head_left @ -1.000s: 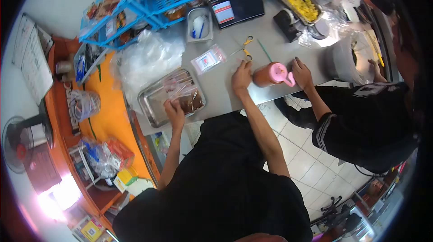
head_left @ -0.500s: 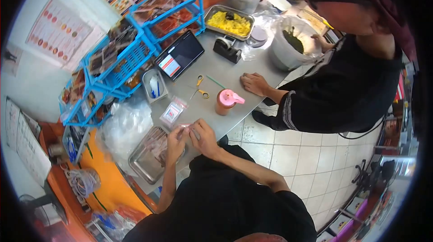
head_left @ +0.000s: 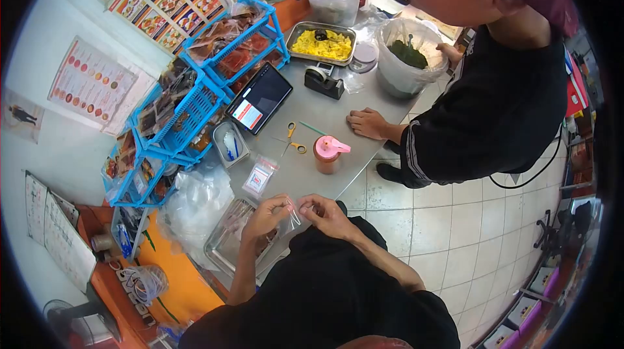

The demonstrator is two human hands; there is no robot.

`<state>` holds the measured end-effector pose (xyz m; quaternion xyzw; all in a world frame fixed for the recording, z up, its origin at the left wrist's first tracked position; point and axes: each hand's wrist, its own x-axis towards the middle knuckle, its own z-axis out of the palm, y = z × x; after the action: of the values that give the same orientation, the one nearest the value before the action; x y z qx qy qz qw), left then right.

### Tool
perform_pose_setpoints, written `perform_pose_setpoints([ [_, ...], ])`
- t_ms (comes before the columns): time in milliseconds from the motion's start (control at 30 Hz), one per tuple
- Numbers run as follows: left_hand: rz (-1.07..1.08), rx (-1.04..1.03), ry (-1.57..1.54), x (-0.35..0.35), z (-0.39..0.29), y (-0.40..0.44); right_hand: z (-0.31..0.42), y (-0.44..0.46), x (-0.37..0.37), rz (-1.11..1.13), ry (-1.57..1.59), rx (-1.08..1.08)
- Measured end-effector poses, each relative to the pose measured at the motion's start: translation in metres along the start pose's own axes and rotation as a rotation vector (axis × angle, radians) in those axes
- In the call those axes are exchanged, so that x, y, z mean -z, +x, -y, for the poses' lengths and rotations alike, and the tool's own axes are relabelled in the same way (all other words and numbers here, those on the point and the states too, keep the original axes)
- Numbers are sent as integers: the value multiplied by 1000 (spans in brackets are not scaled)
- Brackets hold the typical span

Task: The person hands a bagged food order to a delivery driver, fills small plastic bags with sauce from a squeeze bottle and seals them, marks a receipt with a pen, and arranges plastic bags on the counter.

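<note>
My left hand pinches a clear bag over the counter's near edge; my right hand meets it, fingertips narrowed, whether gripping I cannot tell. The tray lies beside my left wrist.

I see a gray table slanting from just left of the lower middle to the upper right of the frame. At its upper end I have a bucket, a shallow tray and a tape dispenser. Around the middle stand a tablet and a pink-capped bottle, with scissors and a green straw lying flat between them. Lower left, I find a flat packet, clear bags and a metal pan.
</note>
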<state>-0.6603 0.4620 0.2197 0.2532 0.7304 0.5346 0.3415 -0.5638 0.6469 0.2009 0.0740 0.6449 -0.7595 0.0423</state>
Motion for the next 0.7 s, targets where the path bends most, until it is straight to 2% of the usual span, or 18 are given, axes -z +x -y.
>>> perform_pose_setpoints([
  [67,-32,29,-4,-5,-3,-2,-5,-4,1,-19,105,-48],
  [133,-69,57,-9,-6,-4,-2,-14,-7,9,117,137,-116],
  [200,41,-16,-6,-3,-2,0,-13,-11,11,98,135,-131],
  [233,25,-12,-7,-7,-3,0,-12,-12,11,64,129,-141],
  [300,-337,-252,295,-21,-6,3,-18,-13,10,10,145,-112],
  [333,-351,-246,297,-25,-9,0,-20,-13,9,-63,164,-83],
  [400,-634,-141,486,-31,-17,-5,-21,-15,12,-83,116,-53],
  [433,-642,-135,487,-33,-15,-8,-22,-16,11,-118,72,-23],
  [500,-232,-41,140,-38,-11,-13,-23,-20,8,-108,13,-1],
  [667,-203,-19,155,-54,-15,-19,-19,-25,5,-106,-61,35],
  [700,-205,-43,126,-54,-12,-20,-12,-26,8,-92,0,-27],
])
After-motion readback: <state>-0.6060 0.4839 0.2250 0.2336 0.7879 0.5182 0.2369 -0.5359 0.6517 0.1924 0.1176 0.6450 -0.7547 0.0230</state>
